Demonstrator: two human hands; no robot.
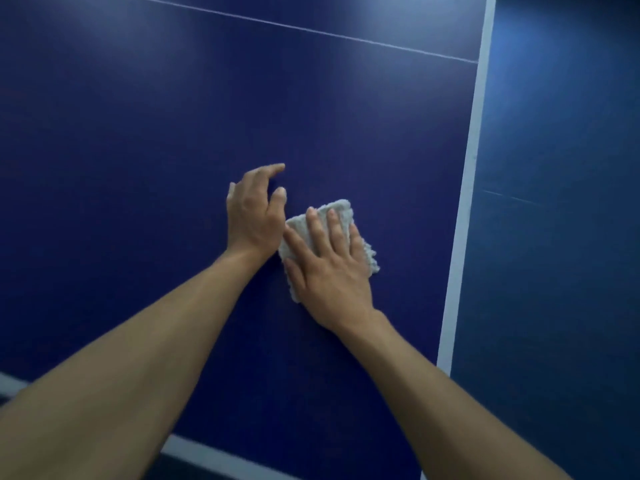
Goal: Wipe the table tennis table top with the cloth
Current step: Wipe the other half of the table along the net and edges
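Note:
The dark blue table tennis table top [138,133] fills the view. A folded white cloth [341,211] lies flat on it near the middle. My right hand [329,268] presses down on the cloth with fingers spread, covering most of it. My left hand [254,213] rests just left of the cloth, fingers apart and slightly curled, its fingertips on the table surface; it holds nothing.
A white border line [464,216] runs along the table's right edge, with blue floor [554,237] beyond it. A thin white centre line [311,29] crosses the far part. The near white edge line [221,455] lies below my forearms.

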